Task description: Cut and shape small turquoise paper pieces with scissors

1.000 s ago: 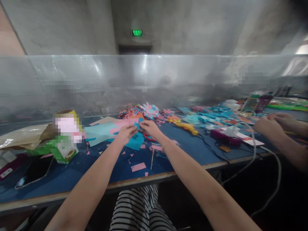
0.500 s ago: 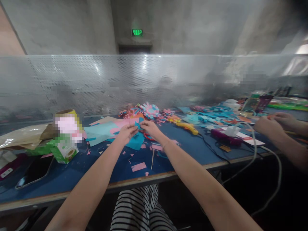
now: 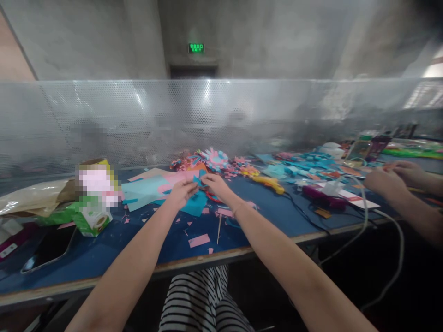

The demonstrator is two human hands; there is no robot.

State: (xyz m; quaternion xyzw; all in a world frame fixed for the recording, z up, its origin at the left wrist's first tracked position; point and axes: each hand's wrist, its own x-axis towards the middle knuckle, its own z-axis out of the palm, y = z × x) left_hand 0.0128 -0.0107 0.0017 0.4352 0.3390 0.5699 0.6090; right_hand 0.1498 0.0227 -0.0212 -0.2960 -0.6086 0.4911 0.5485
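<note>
My left hand (image 3: 182, 192) and my right hand (image 3: 217, 186) meet over the middle of the table. Between their fingertips is a small piece of blue paper (image 3: 198, 179), pinched from both sides; its exact shape is partly covered by the fingers. Under the hands lies a larger blue sheet (image 3: 198, 205). A red curved thing (image 3: 212, 198), maybe scissor handles, shows below my right hand. Light blue paper (image 3: 141, 191) and pink paper (image 3: 180, 176) spread to the left. Behind the hands rests a pink, white and blue paper flower (image 3: 216, 159).
A yellow glue gun (image 3: 272, 183) lies to the right, its black cable running off the edge. Pink scraps (image 3: 199, 240) and a thin stick (image 3: 219, 229) are in front. A phone (image 3: 50, 246) and green box (image 3: 93, 219) sit left. Another person's hands (image 3: 391, 180) work at right.
Almost nothing differs: both my hands keep their pinch on the blue paper in the same spot. The view has shifted very slightly.
</note>
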